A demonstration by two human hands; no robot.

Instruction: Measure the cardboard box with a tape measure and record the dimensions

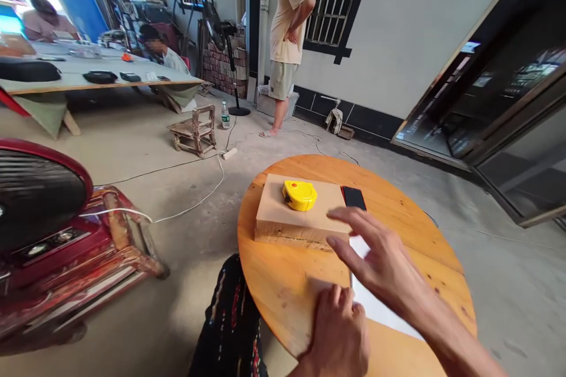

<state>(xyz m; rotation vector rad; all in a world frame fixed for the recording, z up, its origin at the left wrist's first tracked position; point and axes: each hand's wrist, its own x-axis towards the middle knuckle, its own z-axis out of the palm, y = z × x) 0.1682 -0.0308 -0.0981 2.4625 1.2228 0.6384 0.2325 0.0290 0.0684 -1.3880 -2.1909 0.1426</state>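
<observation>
Our left hand (341, 330): curled over 1 round wooden table (283, 288), contents hidden. Our right hand (381, 254): partly open, empty, near 1 cardboard box (305, 222) bearing 1 tape measure (300, 195). Step, we judge: reaching; gripping either needs closer fingers.

A small NY-like mark (272, 90) shows on pale shorts (285, 78).

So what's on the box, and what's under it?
A tape measure is on the box. Under the box is the table; anything between them is covered.
</observation>
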